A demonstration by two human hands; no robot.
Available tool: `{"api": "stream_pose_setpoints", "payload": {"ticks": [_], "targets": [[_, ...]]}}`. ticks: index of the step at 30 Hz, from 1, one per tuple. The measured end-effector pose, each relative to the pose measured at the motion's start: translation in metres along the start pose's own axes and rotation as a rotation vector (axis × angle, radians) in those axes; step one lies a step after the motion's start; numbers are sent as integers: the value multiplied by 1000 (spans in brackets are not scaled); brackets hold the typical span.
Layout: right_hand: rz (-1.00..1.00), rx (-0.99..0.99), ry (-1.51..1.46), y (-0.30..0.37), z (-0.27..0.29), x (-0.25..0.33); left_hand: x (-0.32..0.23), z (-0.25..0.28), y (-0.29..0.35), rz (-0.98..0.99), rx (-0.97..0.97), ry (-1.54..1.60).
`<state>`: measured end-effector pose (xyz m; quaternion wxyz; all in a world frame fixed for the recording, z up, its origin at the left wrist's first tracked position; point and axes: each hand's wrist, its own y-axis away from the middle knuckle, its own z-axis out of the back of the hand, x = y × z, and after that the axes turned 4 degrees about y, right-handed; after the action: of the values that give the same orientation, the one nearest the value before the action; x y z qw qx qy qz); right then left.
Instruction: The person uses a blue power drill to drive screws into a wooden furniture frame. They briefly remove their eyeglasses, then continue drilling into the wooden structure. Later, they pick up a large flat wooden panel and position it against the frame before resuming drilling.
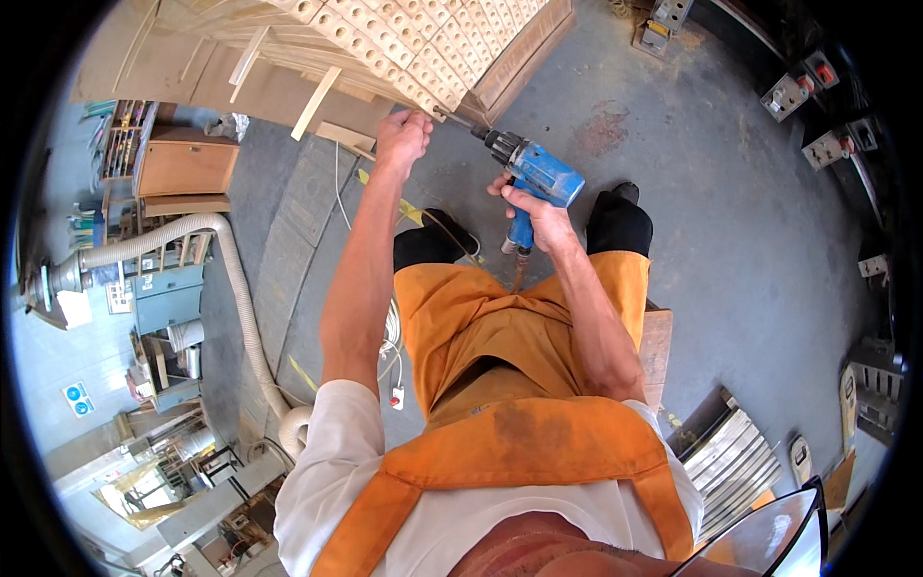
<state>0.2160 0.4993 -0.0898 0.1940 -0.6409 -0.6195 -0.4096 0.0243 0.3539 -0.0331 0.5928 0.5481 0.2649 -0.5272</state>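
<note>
My right hand (pixel 536 213) is wrapped round the handle of a blue power drill (pixel 545 173). A hose (pixel 520 272) runs down from the base of its handle. From the black chuck, a long thin bit (pixel 456 118) points up and left to the near corner of a stack of pale wooden blocks (pixel 413 58), whose end faces have rows of round holes. At that corner my left hand (pixel 402 140) is closed, close to the bit's tip. Whatever its fingers grip is hidden.
Wooden strips (pixel 315 102) stick out beside the stack. A ribbed hose (pixel 248 298) crosses the left side, near an orange-brown cabinet (pixel 187 168). White cable (pixel 392 327) lies on the floor by my leg. Slatted metal (pixel 735 462) stands at lower right, and socket boxes (pixel 788 96) at upper right.
</note>
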Motion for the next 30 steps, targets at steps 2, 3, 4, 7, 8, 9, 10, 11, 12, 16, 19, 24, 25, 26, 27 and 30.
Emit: {"api": "stream_pose_setpoints", "payload": {"ticks": [2,3,4,7,8,9,10,11,12,16,19,24,25,26,27,30], "targets": [[2,-3,14,0,0,1,-1,-1,1,6,-1,8],[2,-2,15,1,0,1,0,-1,1,6,-3,9],[2,-1,17,0,-1,2,0,0,1,5,-4,10],[-3,-3,14,0,0,2,0,-1,1,7,-6,13],[-5,-5,13,0,0,1,0,-1,1,7,-5,14],[-3,-1,12,-1,0,2,1,0,1,4,0,16],[-1,2,11,-1,0,2,1,1,0,1,5,17],[2,5,10,-1,0,3,2,1,0,-1,10,19],[0,4,8,-1,0,3,2,1,0,0,12,21],[2,1,24,-2,1,1,1,2,-1,-1,19,18],[1,-5,25,-3,2,1,1,2,-2,2,31,8],[-5,15,-56,-5,2,-2,6,8,-8,1,41,17],[8,18,-48,-5,3,-2,7,8,-9,-1,54,22],[22,20,-40,-5,4,-2,7,8,-9,-2,67,27],[43,-3,62,-5,5,-2,10,10,-12,2,88,100],[84,-43,270,-1,12,-1,19,17,-17,44,152,353]]}}
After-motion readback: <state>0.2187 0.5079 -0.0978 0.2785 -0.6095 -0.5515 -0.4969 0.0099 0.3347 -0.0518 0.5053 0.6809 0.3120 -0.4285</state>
